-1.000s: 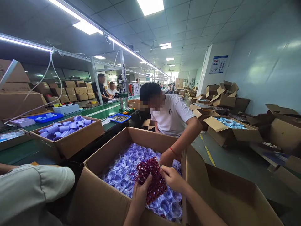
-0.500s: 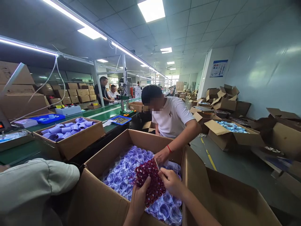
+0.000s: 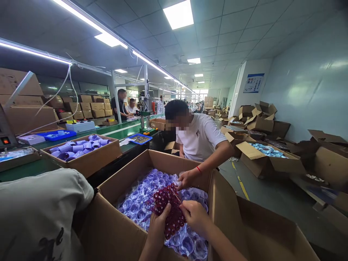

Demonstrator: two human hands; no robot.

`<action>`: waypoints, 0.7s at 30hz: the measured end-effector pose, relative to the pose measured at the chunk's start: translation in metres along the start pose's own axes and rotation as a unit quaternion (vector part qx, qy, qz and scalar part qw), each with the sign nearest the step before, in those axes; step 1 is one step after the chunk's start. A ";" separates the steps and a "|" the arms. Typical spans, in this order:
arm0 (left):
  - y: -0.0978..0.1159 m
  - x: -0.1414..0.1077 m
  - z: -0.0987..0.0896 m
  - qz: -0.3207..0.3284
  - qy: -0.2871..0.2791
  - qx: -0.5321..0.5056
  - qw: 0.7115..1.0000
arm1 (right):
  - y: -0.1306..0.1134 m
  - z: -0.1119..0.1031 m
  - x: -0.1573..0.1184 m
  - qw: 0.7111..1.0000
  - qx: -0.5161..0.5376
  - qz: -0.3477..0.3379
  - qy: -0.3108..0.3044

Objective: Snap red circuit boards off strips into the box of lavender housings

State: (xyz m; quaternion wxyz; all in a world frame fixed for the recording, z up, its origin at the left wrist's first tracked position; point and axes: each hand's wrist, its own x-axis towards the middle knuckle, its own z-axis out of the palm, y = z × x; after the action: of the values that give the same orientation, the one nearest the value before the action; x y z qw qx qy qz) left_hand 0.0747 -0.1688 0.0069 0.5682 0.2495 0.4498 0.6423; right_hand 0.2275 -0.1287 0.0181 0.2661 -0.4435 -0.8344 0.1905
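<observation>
My left hand is closed on a dark red cluster of small round pieces, thumb on top; pale dots mark it and thin red strands stick out at its left side. At the cluster's right edge my right hand pinches a thin pale stick that lies across the cluster. Both hands are above an open cardboard box holding many purple ring-shaped parts in clear wrap. A co-worker's hand reaches into the box just beyond the cluster.
The co-worker sits across the box. To the left, a carton of purple cups and a blue tray of small parts rest on the green bench. A pale sleeve is at near left. Open cartons line the right side.
The red cluster and both my hands have shifted slightly left. The stick has tilted further over the cluster. The co-worker's hand has risen a little, with clear wrap at its fingers.
</observation>
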 end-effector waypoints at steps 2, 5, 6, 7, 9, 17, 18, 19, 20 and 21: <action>-0.003 0.001 0.000 -0.010 -0.004 -0.010 1.000 | -0.002 0.003 -0.001 1.000 0.020 0.011 -0.004; -0.005 0.003 0.002 -0.016 0.012 -0.045 0.999 | -0.002 0.004 -0.003 0.994 0.106 0.036 0.016; -0.004 0.002 0.003 -0.021 0.018 -0.063 0.998 | 0.000 0.003 -0.004 0.988 0.142 0.046 0.029; -0.002 0.002 0.005 -0.026 0.024 -0.084 0.996 | 0.002 0.001 -0.006 0.981 0.182 0.058 0.037; 0.004 -0.002 0.010 -0.040 0.043 -0.121 0.991 | 0.007 -0.003 -0.013 0.956 0.274 0.094 0.039; 0.023 -0.011 0.011 -0.097 0.046 -0.087 0.990 | 0.005 -0.034 -0.078 0.866 0.466 0.160 0.085; 0.024 -0.011 0.006 -0.103 0.043 -0.065 0.992 | 0.002 -0.038 -0.092 0.857 0.477 0.169 0.100; 0.023 -0.011 0.002 -0.112 0.050 -0.036 0.992 | -0.001 -0.041 -0.108 0.845 0.490 0.183 0.116; 0.023 -0.012 -0.002 -0.130 0.044 -0.014 0.990 | -0.004 -0.042 -0.124 0.830 0.503 0.199 0.134; 0.021 -0.012 -0.004 -0.135 0.034 0.008 0.990 | -0.007 -0.042 -0.141 0.815 0.516 0.214 0.153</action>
State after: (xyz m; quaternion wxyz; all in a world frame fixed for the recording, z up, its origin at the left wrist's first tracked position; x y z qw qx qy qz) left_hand 0.0636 -0.1800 0.0255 0.6318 0.1694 0.5036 0.5644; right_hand 0.3140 -0.2474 0.0162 0.5322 -0.4325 -0.4465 0.5748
